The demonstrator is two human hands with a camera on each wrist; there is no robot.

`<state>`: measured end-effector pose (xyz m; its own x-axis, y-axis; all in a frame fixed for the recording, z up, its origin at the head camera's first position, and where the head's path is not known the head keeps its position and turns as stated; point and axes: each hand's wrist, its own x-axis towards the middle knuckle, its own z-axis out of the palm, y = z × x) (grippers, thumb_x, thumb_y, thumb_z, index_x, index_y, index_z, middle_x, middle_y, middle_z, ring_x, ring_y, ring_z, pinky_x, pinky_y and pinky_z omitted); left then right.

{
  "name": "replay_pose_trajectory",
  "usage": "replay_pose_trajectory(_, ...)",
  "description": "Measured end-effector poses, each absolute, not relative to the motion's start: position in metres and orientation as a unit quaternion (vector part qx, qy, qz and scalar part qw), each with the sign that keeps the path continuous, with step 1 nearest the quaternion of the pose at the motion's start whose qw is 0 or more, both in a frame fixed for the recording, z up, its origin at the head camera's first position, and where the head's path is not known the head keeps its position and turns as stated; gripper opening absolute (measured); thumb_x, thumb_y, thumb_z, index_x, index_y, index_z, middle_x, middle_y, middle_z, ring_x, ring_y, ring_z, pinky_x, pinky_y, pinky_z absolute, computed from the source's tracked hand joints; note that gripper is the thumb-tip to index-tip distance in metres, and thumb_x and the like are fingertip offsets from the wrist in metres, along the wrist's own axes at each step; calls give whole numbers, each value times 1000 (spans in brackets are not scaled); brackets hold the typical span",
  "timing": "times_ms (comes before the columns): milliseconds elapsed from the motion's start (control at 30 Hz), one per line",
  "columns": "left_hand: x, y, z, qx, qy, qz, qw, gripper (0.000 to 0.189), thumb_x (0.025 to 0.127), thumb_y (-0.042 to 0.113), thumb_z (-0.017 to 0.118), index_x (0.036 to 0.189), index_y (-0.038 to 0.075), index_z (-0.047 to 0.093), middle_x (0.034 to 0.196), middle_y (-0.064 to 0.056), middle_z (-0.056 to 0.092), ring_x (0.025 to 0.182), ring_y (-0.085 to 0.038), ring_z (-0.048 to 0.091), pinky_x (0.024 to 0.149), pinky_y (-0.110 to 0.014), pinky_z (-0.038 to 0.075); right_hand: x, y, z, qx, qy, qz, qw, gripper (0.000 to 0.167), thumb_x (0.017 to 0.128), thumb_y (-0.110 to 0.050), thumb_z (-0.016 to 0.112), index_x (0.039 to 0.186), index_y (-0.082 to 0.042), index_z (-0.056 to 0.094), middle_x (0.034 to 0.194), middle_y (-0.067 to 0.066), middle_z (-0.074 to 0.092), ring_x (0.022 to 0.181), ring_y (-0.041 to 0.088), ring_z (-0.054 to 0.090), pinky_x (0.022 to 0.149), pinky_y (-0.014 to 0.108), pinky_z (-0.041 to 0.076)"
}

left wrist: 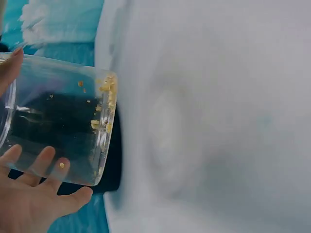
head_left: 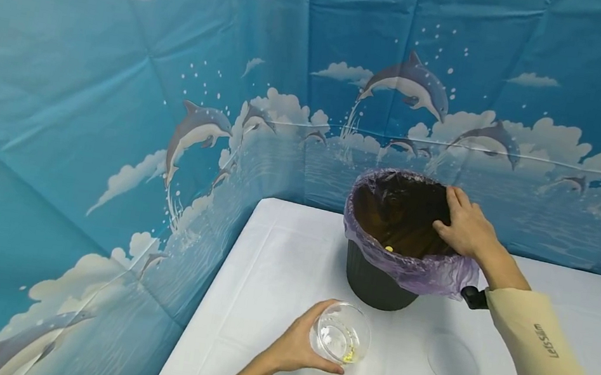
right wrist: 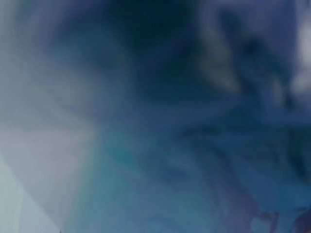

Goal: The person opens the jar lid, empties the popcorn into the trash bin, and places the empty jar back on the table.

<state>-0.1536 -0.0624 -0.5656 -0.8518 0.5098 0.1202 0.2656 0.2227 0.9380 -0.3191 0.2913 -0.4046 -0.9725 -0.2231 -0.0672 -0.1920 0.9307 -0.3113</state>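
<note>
My left hand (head_left: pixel 296 337) grips a clear plastic tub (head_left: pixel 340 333) round its side, above the white table. Small yellow bits (left wrist: pixel 108 102) cling inside along the tub's bottom edge, and one crumb sits on a fingertip in the left wrist view. A dark trash bin (head_left: pixel 379 282) lined with a thin purple bag (head_left: pixel 410 270) stands farther back. Over the bin's right rim lies my right hand (head_left: pixel 468 227), its fingers loosely extended toward the opening and nothing visible in them. One yellow piece (head_left: pixel 388 248) shows at the bin's near inner side. The right wrist view is badly blurred.
A clear round lid (head_left: pixel 452 359) lies flat on the white-covered table (head_left: pixel 267 260), to the right of the tub. Blue curtains (head_left: pixel 211 40) printed with dolphins hang close behind the table and along its left side.
</note>
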Motion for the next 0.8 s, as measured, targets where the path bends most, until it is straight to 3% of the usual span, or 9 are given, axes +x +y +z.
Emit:
replay_pose_trajectory(200,-139,-28,-599,277,734,604,142,113,66,12,99,156,37,35,155,0,52,143,-32,51,121,-44,40,-319,288,-404,-106,982,-151,50,89,105,-26,53,163,4,-7,167,35,-1,142,67,17,104,80,33)
replay_pose_trajectory(400,-132,-14,-621,273,725,615,149,114,68,10,98,157,36,31,158,-6,50,144,-30,50,123,-42,39,-319,286,-404,-107,981,-153,50,89,105,-26,53,162,5,-7,167,35,-1,142,67,16,105,80,31)
replay_pose_trajectory(800,-127,-3,-634,265,733,611,141,115,68,13,98,158,34,30,158,0,50,145,-24,50,122,-40,39,-318,289,-404,-111,981,-152,56,90,104,-26,53,163,4,-8,167,35,-2,142,67,16,104,80,32)
